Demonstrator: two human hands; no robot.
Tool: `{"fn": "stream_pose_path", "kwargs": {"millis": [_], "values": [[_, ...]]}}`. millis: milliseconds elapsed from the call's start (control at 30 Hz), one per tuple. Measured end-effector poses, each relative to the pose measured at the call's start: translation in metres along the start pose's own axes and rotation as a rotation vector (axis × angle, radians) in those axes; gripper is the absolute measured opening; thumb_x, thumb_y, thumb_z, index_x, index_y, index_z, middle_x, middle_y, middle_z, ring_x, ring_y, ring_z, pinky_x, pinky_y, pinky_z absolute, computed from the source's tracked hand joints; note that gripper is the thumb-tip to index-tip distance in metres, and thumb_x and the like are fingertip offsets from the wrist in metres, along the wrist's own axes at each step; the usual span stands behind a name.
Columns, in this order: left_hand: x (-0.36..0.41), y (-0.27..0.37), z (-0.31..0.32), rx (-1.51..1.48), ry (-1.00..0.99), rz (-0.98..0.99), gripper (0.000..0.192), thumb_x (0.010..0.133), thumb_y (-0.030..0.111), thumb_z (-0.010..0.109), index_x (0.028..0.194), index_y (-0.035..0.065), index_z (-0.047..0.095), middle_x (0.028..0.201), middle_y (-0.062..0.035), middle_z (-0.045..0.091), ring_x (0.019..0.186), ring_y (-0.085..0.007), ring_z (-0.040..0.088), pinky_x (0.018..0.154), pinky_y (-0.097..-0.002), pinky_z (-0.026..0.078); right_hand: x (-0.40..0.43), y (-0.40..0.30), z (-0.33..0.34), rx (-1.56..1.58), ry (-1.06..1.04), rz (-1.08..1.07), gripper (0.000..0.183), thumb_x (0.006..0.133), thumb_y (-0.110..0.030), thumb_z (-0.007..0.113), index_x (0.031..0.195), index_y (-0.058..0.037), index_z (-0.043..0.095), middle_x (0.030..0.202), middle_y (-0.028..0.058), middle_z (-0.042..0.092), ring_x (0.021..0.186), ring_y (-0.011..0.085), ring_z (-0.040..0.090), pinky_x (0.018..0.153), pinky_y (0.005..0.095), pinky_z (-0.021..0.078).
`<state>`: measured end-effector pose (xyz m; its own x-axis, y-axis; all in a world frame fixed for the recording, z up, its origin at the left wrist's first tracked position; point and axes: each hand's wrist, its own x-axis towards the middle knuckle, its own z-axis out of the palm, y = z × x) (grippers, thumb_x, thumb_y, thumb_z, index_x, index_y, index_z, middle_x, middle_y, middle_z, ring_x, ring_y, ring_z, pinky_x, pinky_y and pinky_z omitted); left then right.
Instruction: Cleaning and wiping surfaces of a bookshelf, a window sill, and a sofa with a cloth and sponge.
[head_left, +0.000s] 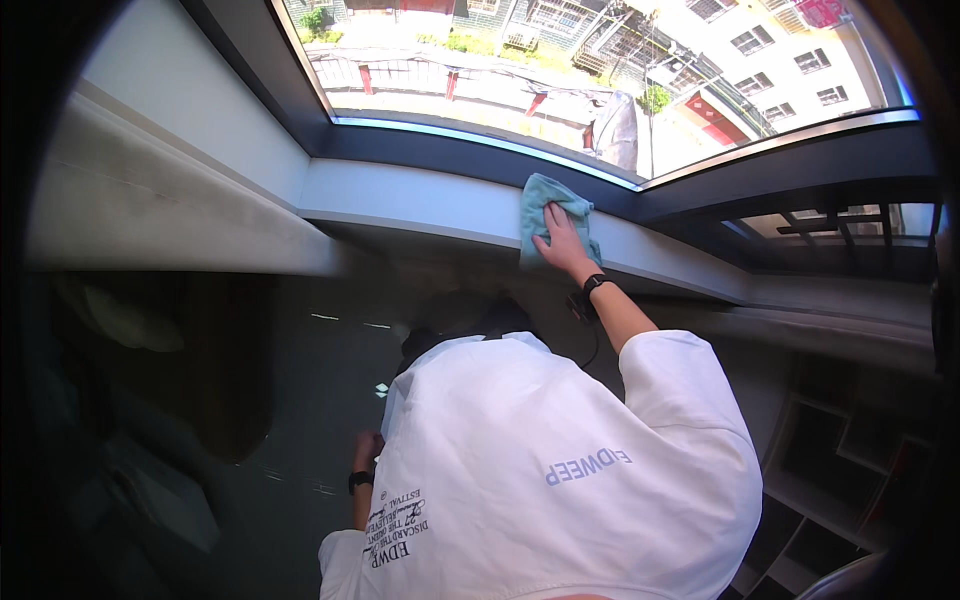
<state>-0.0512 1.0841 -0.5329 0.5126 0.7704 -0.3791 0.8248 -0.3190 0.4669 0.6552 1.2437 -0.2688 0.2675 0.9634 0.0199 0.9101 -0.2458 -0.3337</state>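
Observation:
My right hand (562, 238) lies flat with its fingers spread on a teal cloth (537, 196). The cloth is on the white window sill (420, 199), just below the dark window frame (465, 154), and its lower part hangs over the sill's front edge. A black band circles my right wrist. Low at my left side, beside the white shirt, is my left hand (367, 448), partly hidden and in shadow; its fingers cannot be made out well. It also has a black band at the wrist.
Window glass (465, 75) rises beyond the sill, with buildings outside. A pale curtain (172, 187) hangs at the left. A small dark device (580, 306) with a cable is below my right wrist. White shelving (817, 517) stands at the lower right. The floor (307, 420) is dark.

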Motion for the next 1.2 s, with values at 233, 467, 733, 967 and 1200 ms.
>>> {"fn": "stream_pose_path", "kwargs": {"millis": [233, 467, 733, 967, 1200], "values": [[0.115, 0.171, -0.133, -1.104, -0.142, -0.968, 0.017, 0.084, 0.013, 0.039, 0.089, 0.0020, 0.052, 0.069, -0.0098, 0.057, 0.059, -0.0200, 0.059, 0.048, -0.0320, 0.046, 0.010, 0.002, 0.007, 0.153, -0.029, -0.227, 0.066, 0.080, -0.034, 0.056, 0.135, -0.0048, 0.032, 0.138, 0.0160, 0.034, 0.125, 0.0360, 0.033, 0.105, 0.0430, 0.0231], [0.197, 0.268, -0.119, -0.870, -0.238, -0.634, 0.017, 0.085, 0.014, 0.044, 0.091, 0.0023, 0.055, 0.076, -0.0110, 0.062, 0.059, -0.0203, 0.062, 0.049, -0.0312, 0.049, -0.135, 0.205, -0.040, -0.066, -0.001, 0.346, 0.059, 0.086, -0.034, 0.049, 0.132, -0.0022, 0.033, 0.134, 0.0189, 0.037, 0.120, 0.0396, 0.036, 0.101, 0.0466, 0.0268], [0.245, 0.323, -0.135, -0.647, -0.295, -0.423, 0.016, 0.084, 0.014, 0.047, 0.090, 0.0021, 0.057, 0.077, -0.0094, 0.062, 0.063, -0.0180, 0.061, 0.053, -0.0281, 0.048, -0.217, 0.397, -0.083, -0.090, 0.147, 0.840, 0.062, 0.080, -0.034, 0.051, 0.125, 0.0071, 0.037, 0.127, 0.0282, 0.038, 0.115, 0.0413, 0.040, 0.096, 0.0454, 0.0342], [0.206, 0.299, -0.118, -0.630, -0.336, -0.517, 0.014, 0.082, 0.014, 0.049, 0.083, 0.0029, 0.058, 0.071, -0.0086, 0.061, 0.058, -0.0184, 0.059, 0.047, -0.0303, 0.047, -0.118, 0.180, -0.028, -0.010, 0.282, 0.163, 0.048, 0.079, -0.025, 0.055, 0.118, 0.0001, 0.045, 0.118, 0.0227, 0.041, 0.115, 0.0388, 0.036, 0.102, 0.0500, 0.0236], [0.160, 0.259, -0.123, -0.488, -0.381, -0.058, 0.013, 0.078, 0.009, 0.048, 0.081, 0.0014, 0.058, 0.067, -0.0103, 0.060, 0.053, -0.0207, 0.057, 0.046, -0.0342, 0.047, -0.058, 0.085, -0.013, 0.158, 0.232, -0.081, 0.051, 0.075, -0.015, 0.057, 0.122, -0.0010, 0.043, 0.125, 0.0169, 0.041, 0.120, 0.0352, 0.035, 0.104, 0.0441, 0.0255]]}}
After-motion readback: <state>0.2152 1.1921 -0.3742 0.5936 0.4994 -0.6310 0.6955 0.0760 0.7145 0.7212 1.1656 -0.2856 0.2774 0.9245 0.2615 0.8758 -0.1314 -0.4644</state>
